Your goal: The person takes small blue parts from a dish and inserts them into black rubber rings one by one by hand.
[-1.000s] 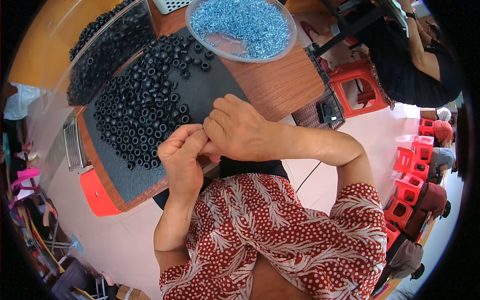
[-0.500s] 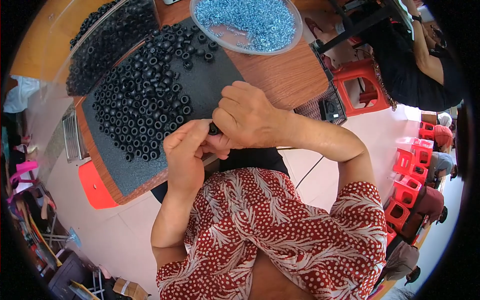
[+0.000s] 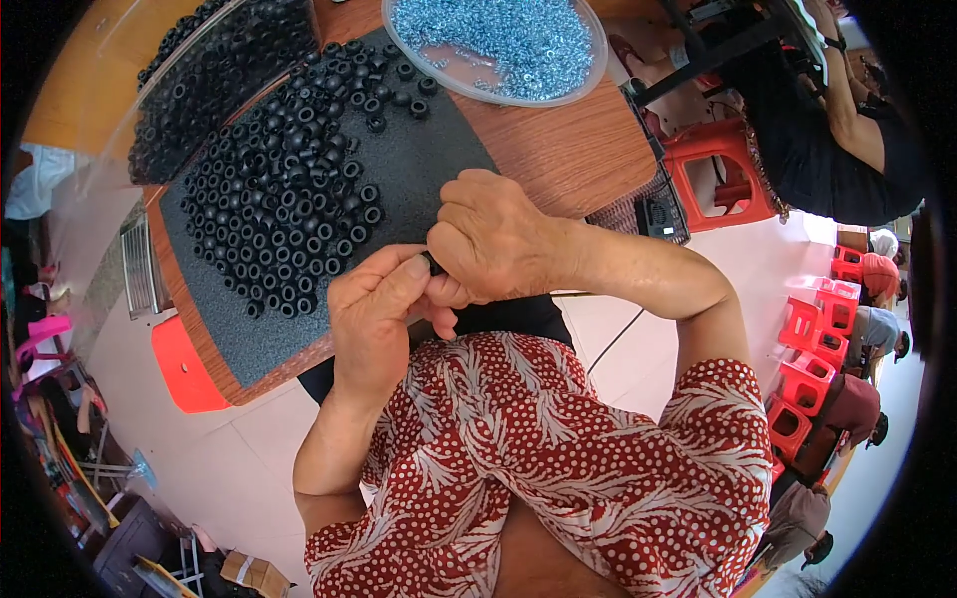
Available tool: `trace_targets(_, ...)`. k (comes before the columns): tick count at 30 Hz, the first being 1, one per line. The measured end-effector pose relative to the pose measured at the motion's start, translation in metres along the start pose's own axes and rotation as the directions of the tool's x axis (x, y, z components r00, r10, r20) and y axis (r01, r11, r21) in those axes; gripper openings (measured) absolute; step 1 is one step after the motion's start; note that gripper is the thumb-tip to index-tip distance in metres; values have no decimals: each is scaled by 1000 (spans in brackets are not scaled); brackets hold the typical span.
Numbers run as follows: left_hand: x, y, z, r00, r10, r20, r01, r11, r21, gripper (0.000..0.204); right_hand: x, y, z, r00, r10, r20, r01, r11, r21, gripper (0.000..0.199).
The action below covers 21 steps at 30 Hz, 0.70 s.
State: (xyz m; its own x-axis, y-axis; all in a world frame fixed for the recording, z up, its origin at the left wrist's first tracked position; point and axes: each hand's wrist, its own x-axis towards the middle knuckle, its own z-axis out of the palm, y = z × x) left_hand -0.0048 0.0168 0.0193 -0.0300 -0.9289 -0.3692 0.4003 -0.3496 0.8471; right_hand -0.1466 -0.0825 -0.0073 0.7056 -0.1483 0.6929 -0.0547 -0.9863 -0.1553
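My two hands meet just off the near edge of a dark grey mat. Between them shows a small black ring-shaped part, mostly covered by fingers. The thumb and forefinger of my left hand pinch it from the left. My right hand is closed with its knuckles up, pressed against the same part; whether it holds anything more is hidden. Left of my hands, many loose black ring-shaped parts lie spread over the mat, most with their round holes showing.
A clear round tub of small bluish transparent pieces stands at the back of the wooden table. A clear bin at far left holds more black parts. Red stools and a person in black are at the right.
My left thumb has shifted over the black part, and that hand's lower fingers now hang further down, looser. My right hand stays almost in place.
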Motion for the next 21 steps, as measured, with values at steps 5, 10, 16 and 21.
trace_targets(5,5,1,0,1000,16,-3,-16,1000,4,26,4,6,-1,999,-37,17,37,999,-32,28)
trace_targets(10,15,2,1,997,73,-2,-73,996,46,23,2,11,2,1000,-8,-15,6,997,-76,27)
trace_targets(16,20,9,-3,998,70,-4,-69,990,123,19,4,9,-2,1000,21,9,-20,995,-97,28)
trace_targets(21,23,6,-1,985,173,-28,-171,983,62,16,4,6,0,999,31,-11,-33,986,-161,21)
